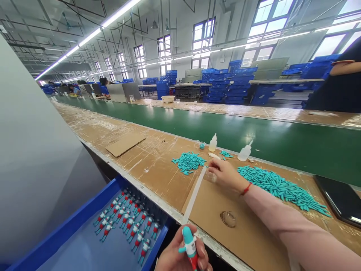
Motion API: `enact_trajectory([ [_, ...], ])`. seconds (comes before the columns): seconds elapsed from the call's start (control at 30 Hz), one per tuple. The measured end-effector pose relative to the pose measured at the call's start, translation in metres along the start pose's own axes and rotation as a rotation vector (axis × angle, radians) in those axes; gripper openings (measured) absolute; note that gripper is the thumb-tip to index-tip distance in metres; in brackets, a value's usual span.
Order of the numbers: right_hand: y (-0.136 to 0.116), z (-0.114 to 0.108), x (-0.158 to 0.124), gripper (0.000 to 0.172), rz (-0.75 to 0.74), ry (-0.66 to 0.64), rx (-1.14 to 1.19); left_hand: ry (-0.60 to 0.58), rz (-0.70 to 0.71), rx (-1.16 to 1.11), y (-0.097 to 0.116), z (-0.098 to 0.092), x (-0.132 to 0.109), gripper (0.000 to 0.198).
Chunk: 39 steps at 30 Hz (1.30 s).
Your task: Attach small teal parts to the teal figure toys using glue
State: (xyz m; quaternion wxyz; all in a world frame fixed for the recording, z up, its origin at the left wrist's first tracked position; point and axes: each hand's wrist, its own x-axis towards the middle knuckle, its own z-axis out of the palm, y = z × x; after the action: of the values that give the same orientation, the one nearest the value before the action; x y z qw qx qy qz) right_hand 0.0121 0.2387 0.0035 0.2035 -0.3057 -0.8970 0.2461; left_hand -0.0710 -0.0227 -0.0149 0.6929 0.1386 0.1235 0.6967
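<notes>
My left hand (pixel 183 252) grips a teal-and-red toy figure (pixel 190 242). My right hand (pixel 225 175) closes on a small clear cup (pixel 210 177) beside teal pieces (pixel 279 187).

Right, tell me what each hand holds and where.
The left hand grips a teal, white and red figure around its lower body; the right hand seems to pinch a small clear cup by its side.

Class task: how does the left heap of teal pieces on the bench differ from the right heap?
The right heap is much larger than the left heap. The right heap spreads in a long band, while the left heap forms a compact clump. Both are loose teal rod-shaped pieces.
</notes>
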Motion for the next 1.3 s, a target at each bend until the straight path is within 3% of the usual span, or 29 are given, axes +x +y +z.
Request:
enact_trajectory([
  [0.1,-0.006,-0.024,-0.037,0.018,0.01,-0.013,0.149,0.042,-0.006,0.026,-0.006,0.001,0.0,0.026],
  [0.23,-0.027,-0.047,-0.088,0.035,0.12,-0.035,0.429,0.193,0.043,0.082,-0.016,0.003,-0.001,0.034],
  [0.4,-0.039,-0.039,-0.121,0.035,0.123,-0.04,0.512,0.329,0.063,0.059,-0.026,0.01,-0.005,0.032],
  [0.6,-0.025,-0.014,-0.132,0.026,-0.123,0.168,0.168,0.465,0.044,0.038,-0.032,0.017,-0.012,0.033],
  [0.8,-0.029,-0.012,-0.134,0.028,-0.377,0.308,-0.101,0.468,0.014,0.096,-0.033,0.02,-0.018,0.038],
  [1.0,-0.027,-0.007,-0.134,0.025,-0.427,0.331,-0.157,0.524,0.019,0.044,-0.034,0.02,-0.015,0.034],
  [1.17,-0.027,-0.008,-0.134,0.027,-0.424,0.336,-0.131,0.429,0.0,0.062,-0.036,0.015,-0.016,0.035],
  [1.23,-0.032,-0.011,-0.135,0.03,-0.377,0.321,-0.091,0.4,0.012,0.147,-0.037,0.012,-0.016,0.038],
  [1.3,-0.039,-0.016,-0.137,0.033,-0.264,0.289,0.001,0.384,0.052,0.37,-0.037,0.01,-0.015,0.043],
])
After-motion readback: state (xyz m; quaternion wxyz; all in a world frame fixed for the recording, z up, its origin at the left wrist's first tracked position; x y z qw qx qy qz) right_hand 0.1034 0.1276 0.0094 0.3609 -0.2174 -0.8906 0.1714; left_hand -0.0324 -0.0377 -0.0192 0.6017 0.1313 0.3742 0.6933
